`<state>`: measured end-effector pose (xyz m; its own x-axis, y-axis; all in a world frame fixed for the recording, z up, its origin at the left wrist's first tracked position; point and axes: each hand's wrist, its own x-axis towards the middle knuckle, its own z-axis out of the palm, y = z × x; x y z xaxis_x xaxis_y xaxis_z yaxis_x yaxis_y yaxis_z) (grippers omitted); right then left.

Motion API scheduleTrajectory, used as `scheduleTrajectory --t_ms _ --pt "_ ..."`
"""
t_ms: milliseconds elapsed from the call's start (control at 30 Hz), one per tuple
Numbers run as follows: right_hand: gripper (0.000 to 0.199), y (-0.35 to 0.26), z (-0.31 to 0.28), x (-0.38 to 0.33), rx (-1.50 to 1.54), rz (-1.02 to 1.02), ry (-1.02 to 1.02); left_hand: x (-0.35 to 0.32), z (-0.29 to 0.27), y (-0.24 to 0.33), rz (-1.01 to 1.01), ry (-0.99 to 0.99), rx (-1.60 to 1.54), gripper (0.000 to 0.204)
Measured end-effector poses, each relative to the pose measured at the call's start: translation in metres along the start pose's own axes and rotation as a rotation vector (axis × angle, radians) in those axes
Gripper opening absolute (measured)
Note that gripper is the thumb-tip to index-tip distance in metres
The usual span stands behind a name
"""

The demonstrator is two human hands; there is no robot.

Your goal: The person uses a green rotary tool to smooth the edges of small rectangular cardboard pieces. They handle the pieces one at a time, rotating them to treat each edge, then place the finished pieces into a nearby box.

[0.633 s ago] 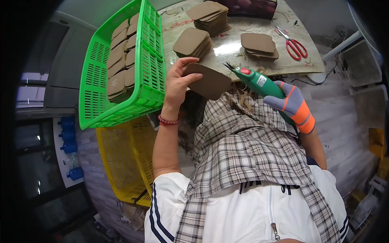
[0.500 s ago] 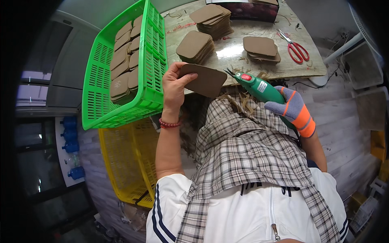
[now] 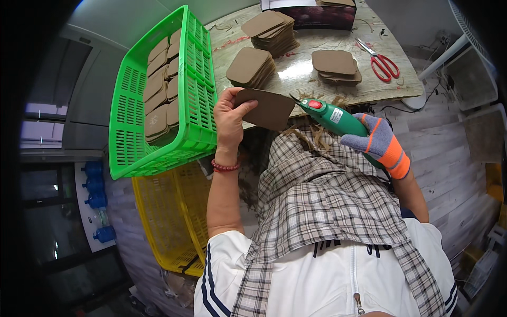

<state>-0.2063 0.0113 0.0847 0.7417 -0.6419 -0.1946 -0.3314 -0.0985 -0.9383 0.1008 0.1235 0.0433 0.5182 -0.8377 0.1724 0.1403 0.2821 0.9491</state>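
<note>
The left hand (image 3: 230,116) pinches a brown card (image 3: 268,112) between thumb and fingers, above the lap by the table's near edge; the gloved right hand (image 3: 381,141) is wrapped around a green cutter (image 3: 323,112), its tip at the card's upper right corner; a white label (image 3: 336,115) on the cutter is too small to read; dark lettering on the white shirt (image 3: 306,288) is partly covered by the apron (image 3: 327,206); the pale, worn table (image 3: 383,91) bears red marks, scraps, three stacks (image 3: 248,66), red-handled scissors (image 3: 375,55) and a dark box (image 3: 322,18); a green basket (image 3: 198,90) of cards stands left, a yellow basket (image 3: 179,211) lower; grey planks floor the room; the left forearm rises almost upright; the right slants inward, gloved thumb pointing left.
</note>
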Motion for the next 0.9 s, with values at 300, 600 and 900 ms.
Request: scheduleTrajectory --t_ms 300,600,900 --pt "0.05 -0.001 0.0 0.002 -0.107 -0.102 0.011 0.005 0.009 0.002 -0.1 -0.108 0.055 0.026" --pt "0.054 0.004 0.001 0.004 -0.015 -0.007 0.145 0.025 0.028 -0.039 -0.281 -0.181 0.142 0.02" --pt "0.058 0.007 -0.005 -0.009 -0.028 -0.169 0.244 0.121 0.088 -0.104 -0.267 0.007 -0.171 0.024"
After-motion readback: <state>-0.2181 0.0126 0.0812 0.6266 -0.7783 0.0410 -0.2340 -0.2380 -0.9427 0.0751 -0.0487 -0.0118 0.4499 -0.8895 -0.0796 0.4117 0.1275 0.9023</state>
